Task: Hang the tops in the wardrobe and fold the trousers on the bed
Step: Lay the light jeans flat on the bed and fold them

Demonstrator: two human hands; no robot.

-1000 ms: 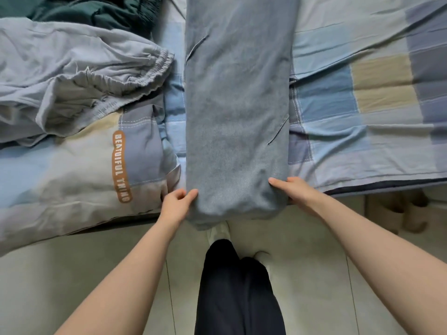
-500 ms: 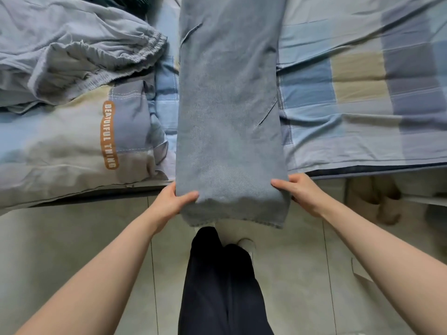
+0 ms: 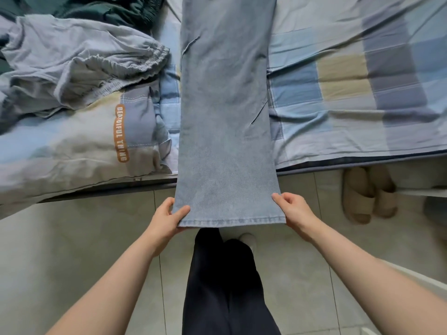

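Light blue jeans (image 3: 225,112) lie lengthwise across the checked bed (image 3: 350,88), legs laid together, with the hem end hanging past the bed's near edge. My left hand (image 3: 167,218) pinches the hem's left corner, thumb on top. My right hand (image 3: 294,209) pinches the right corner. Both hold the hem up off the floor, stretched flat between them. The waist end runs out of view at the top.
Crumpled grey trousers (image 3: 79,66) with an elastic waist lie at the left on a pillow (image 3: 79,146) with orange lettering. A dark green garment (image 3: 106,10) lies behind them. Beige slippers (image 3: 367,194) sit on the tiled floor under the bed's right edge.
Both hands have slid down to the hem corners and pulled the jeans' end back towards me, off the bed edge; the hem is now lifted and stretched flat.
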